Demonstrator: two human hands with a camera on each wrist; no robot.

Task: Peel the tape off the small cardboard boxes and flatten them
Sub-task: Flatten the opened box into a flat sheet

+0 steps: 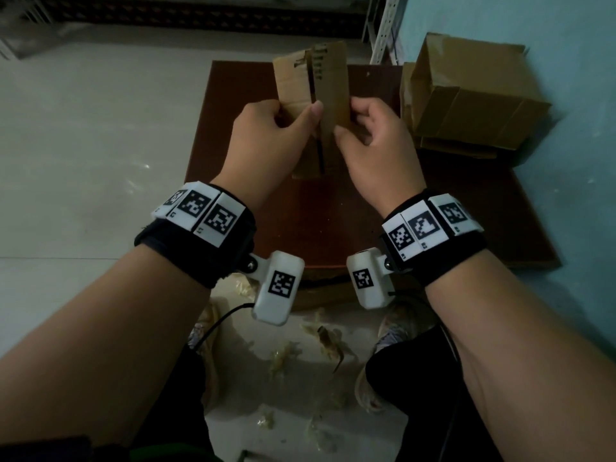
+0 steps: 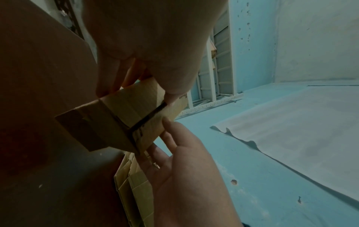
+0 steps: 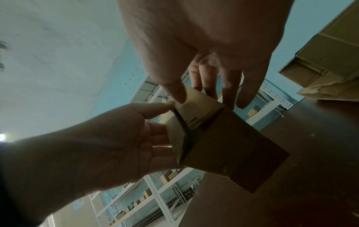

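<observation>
A small brown cardboard box (image 1: 313,91) is held above the dark brown board (image 1: 333,221), its two top flaps parted by a dark slit down the middle. My left hand (image 1: 283,118) grips the left flap, thumb on top beside the slit and fingers underneath. My right hand (image 1: 363,128) pinches the right flap the same way. In the left wrist view the box (image 2: 124,116) sits between both hands; in the right wrist view the box (image 3: 209,135) shows its open seam. No tape shows on the seam.
A stack of flattened and half-folded cardboard boxes (image 1: 466,105) lies at the board's right rear, against the blue wall. Crumpled strips of peeled tape (image 1: 320,341) litter the pale floor near my feet. White metal shelving (image 1: 383,25) stands behind.
</observation>
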